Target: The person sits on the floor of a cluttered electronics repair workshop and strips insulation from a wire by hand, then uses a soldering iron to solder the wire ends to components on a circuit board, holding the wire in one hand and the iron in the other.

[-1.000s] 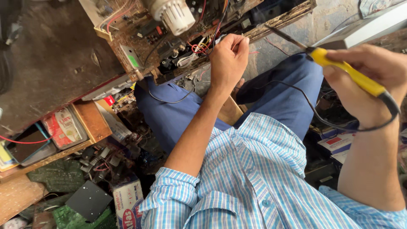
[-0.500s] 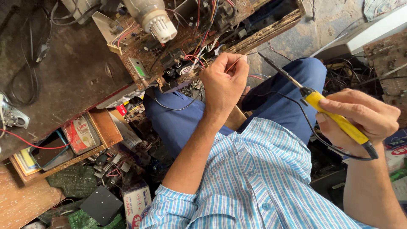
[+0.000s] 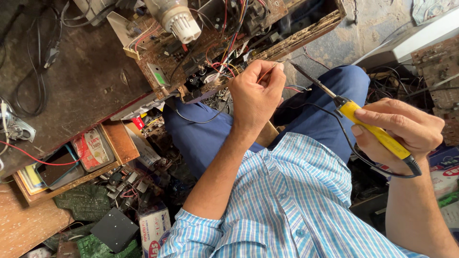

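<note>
My left hand [image 3: 256, 98] pinches a thin red wire [image 3: 266, 73] between thumb and fingers, right at the edge of an open circuit board [image 3: 201, 52] crowded with coloured wires. My right hand [image 3: 399, 134] grips a soldering iron with a yellow handle [image 3: 375, 131]. Its dark tip [image 3: 299, 71] points up-left and ends close to the pinched wire. A black cord loops from the handle's rear end. The white neck of a picture tube [image 3: 179, 21] sticks out above the board.
A wooden tray [image 3: 114, 145] with small packets and a phone lies at left. Green circuit boards [image 3: 83, 203], a black box and small cartons litter the floor below. Another board [image 3: 437, 59] and cables lie at right. My blue trousers and striped shirt fill the middle.
The view has shifted so the board and both hands sit lower in frame. My right hand brought the iron's tip closer to the wire held by my left hand.
</note>
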The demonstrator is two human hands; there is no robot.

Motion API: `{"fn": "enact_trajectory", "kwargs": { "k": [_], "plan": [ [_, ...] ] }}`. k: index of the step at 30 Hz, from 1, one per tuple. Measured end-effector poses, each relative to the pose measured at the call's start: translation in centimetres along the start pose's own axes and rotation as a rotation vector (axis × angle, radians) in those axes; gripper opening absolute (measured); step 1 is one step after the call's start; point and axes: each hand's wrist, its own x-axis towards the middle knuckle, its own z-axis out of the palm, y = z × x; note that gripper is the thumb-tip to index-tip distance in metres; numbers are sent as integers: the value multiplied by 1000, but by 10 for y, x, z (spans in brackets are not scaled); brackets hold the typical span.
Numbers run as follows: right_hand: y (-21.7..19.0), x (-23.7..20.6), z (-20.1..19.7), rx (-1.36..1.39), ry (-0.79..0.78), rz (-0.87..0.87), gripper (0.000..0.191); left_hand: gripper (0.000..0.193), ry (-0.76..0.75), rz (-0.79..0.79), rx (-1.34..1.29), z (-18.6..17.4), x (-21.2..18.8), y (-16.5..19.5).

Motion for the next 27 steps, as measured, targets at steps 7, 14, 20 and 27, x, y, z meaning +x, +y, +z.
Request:
{"fn": "enact_trajectory", "kwargs": {
  "k": [7, 14, 20, 27],
  "plan": [
    [4, -1, -2, 3, -28, -42, 25, 13, -20, 45, 36, -2, 1, 0],
    [4, -3, 0, 3, -3, -20, 24, 13, -24, 34, 24, -1, 0, 0],
    [-2, -3, 1, 17, 17, 23, 23, 13, -12, 42, 35, 0, 0, -1],
    [14, -23, -2, 48, 74, 41, 19, 13, -9, 32, -3, 0, -1, -4]
  ]
}}
